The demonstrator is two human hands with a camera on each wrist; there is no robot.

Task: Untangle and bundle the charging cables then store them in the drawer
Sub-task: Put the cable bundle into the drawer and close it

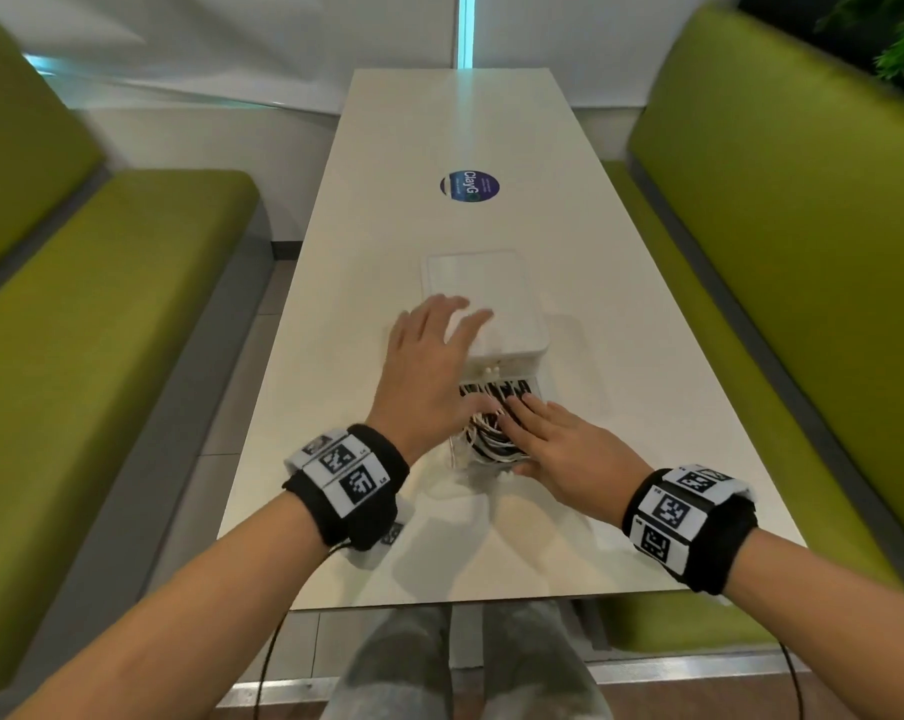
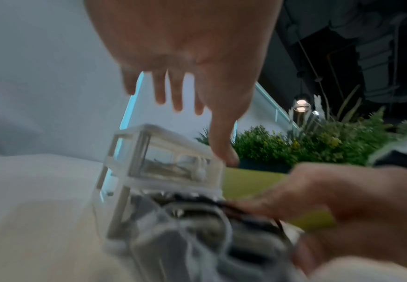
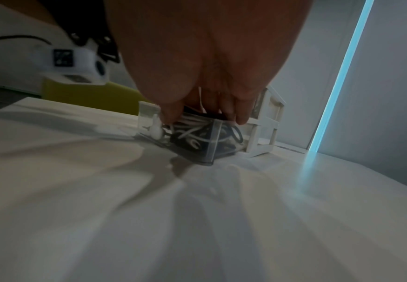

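A small white drawer unit (image 1: pixel 491 288) stands in the middle of the white table (image 1: pixel 387 210). Its clear lower drawer (image 1: pixel 459 452) is pulled out toward me and holds a heap of black and white charging cables (image 1: pixel 486 433). My left hand (image 1: pixel 429 356) is spread open over the unit's near top edge, the thumb pointing down at that edge (image 2: pixel 224 152). My right hand (image 1: pixel 559 449) lies on the cables with straight fingers pressing them into the drawer (image 3: pixel 212 145). The cables (image 3: pixel 190 133) show through the drawer's clear walls. The left wrist view is blurred.
Green padded benches (image 1: pixel 128 304) (image 1: pixel 777 252) flank the table. A round blue sticker (image 1: pixel 469 187) lies farther back on the tabletop. The table's front edge (image 1: pixel 439 602) is close to my knees. Plants (image 2: pixel 318 145) stand behind the right bench.
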